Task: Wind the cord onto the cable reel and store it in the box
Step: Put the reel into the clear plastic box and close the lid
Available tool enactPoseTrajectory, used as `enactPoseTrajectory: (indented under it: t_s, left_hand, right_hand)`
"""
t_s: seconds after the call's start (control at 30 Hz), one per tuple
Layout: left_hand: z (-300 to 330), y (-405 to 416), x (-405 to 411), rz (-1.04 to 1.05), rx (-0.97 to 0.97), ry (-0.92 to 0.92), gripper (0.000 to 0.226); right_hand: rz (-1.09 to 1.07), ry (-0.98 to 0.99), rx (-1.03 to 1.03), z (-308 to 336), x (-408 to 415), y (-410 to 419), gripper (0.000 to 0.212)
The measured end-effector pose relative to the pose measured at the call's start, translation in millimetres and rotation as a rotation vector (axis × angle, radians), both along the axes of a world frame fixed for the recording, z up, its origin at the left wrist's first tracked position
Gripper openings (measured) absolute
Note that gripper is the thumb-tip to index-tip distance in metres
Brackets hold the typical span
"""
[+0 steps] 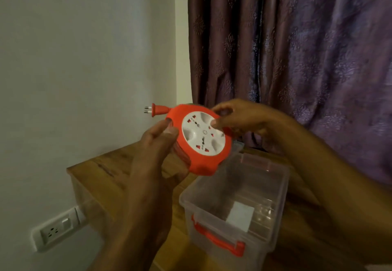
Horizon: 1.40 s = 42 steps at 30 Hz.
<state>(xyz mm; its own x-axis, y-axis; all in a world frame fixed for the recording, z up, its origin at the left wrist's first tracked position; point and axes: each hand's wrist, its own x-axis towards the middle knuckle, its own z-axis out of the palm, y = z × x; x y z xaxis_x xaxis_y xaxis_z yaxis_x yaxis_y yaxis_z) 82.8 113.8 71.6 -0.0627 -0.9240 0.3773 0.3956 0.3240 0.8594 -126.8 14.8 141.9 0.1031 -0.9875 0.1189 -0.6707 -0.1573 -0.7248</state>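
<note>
The cable reel [201,141] is being held up over the open box [235,198], seemingly so the last cord can be drawn in; only the plug [156,109] is sticking out. Its edge is being gripped by the curled left hand [157,154], while its white face is being pinched by the right hand [235,115]
</note>
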Motion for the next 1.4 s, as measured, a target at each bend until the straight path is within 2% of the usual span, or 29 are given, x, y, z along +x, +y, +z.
enactPoseTrajectory:
  t_s: [0.13, 0.27, 0.33, 0.47, 0.63, 0.83, 0.93, 1.07, 1.23, 1.4]
  left_hand:
    - [-15.6, 18.9, -25.5, -0.081, 0.033, -0.029, 0.064]
    - [-27.6, 27.4, -46.2, -0.153, 0.072, -0.087, 0.064]
    - [-29.5, 35.4, -49.9, -0.193, 0.056, -0.217, 0.066]
    - [-33.0, 50.1, -51.9, -0.178, 0.006, -0.6, 0.08]
    - [-25.7, 51.1, -54.3, -0.179, -0.066, -0.864, 0.059]
    - [-29.6, 42.5, -65.3, -0.145, -0.218, -1.211, 0.067]
    - [-36.8, 36.1, -66.6, -0.061, -0.273, -1.446, 0.073]
    - [-47.6, 29.4, -70.8, -0.034, -0.321, -1.658, 0.084]
    - [-53.3, 21.0, -73.1, -0.086, -0.326, -1.812, 0.07]
    - [-50.8, 18.1, -79.2, -0.088, -0.288, -1.829, 0.061]
  right_hand:
    - [0.042, -0.071, 0.074, -22.3, -40.6, 18.8, 0.036]
    - [0.086, -0.126, 0.145, -35.9, -70.8, 25.6, 0.037]
    - [0.102, -0.106, 0.161, -36.6, -77.9, 27.9, 0.039]
    - [0.149, 0.045, 0.146, -32.9, -77.8, 29.9, 0.04]
    - [0.172, 0.087, 0.162, -34.4, -76.0, 25.2, 0.04]
    - [0.159, 0.114, 0.218, -44.5, -79.9, 22.7, 0.038]
    - [0.182, 0.194, 0.222, -46.9, -75.8, 22.1, 0.038]
    - [0.199, 0.327, 0.234, -49.5, -67.2, 19.4, 0.038]
    - [0.205, 0.477, 0.247, -52.8, -55.4, 18.7, 0.038]
    - [0.163, 0.719, 0.187, -63.5, -34.5, 12.4, 0.04]
